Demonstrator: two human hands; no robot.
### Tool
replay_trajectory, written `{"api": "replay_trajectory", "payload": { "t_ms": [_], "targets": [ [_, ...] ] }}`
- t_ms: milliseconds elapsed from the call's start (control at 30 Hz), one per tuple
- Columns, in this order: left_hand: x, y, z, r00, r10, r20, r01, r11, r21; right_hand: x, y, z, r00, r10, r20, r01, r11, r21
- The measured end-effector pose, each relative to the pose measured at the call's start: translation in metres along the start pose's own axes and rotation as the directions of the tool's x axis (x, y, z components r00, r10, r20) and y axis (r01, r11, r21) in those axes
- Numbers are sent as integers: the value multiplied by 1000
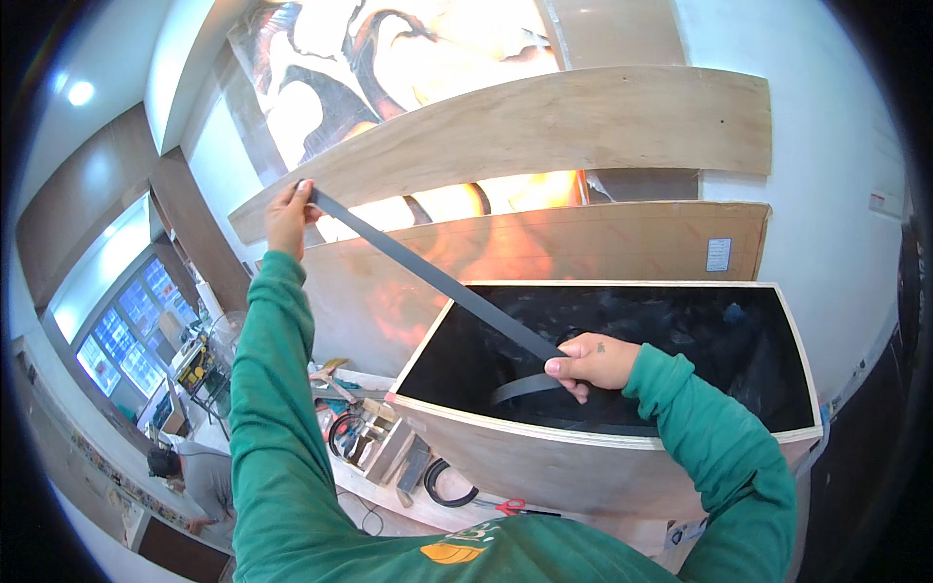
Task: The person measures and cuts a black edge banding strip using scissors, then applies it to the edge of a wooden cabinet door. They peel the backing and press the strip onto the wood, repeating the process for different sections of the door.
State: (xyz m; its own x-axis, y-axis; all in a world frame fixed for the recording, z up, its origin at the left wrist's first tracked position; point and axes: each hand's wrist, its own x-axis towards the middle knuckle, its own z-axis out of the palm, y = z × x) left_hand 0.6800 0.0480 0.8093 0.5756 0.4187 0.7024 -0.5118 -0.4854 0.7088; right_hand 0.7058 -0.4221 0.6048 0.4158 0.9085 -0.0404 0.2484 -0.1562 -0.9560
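Observation:
A long grey edging strip (437,279) is stretched slantwise between my two hands. My left hand (290,216), raised at the upper left, pinches its far end between thumb and fingers. My right hand (595,361) grips the strip lower down, above a box with a black inside (671,330). Past my right fingers the strip's loose tail (525,389) curls back to the left over the dark interior. Pale edges run round the box's open top, and its near side (525,466) is a greyish panel.
Behind the box lean a cardboard-coloured panel (671,243) and a long plywood board (544,131), before a bright patterned wall panel (437,58). Below left lie a black coil (449,484), red-handled scissors (512,507) and several tools. A person in grey (204,476) bends at the far left.

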Motion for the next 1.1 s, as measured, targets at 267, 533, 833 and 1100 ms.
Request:
{"api": "replay_trajectory", "payload": {
  "t_ms": [267, 533, 833, 1100],
  "targets": [
    [-56, 41, -64, 901, 21, 433, 147, 924, -352, -11, 10, -32, 994, -3, -109, -29, 955, -295],
    [-146, 80, -96, 419, -679, 603, 193, 715, 672, -16, 7, -45, 993, 71, -89, -96, 944, -315],
    [-232, 119, -76, 250, -319, 914, 191, 942, 277, -11, 27, -58, 959, -54, -278, 42, 998, -48],
    [-273, 117, -142, 956, 123, 267, 42, 840, -541, -7, 26, -68, 845, 10, -534, 159, 950, 270]
  ]
}}
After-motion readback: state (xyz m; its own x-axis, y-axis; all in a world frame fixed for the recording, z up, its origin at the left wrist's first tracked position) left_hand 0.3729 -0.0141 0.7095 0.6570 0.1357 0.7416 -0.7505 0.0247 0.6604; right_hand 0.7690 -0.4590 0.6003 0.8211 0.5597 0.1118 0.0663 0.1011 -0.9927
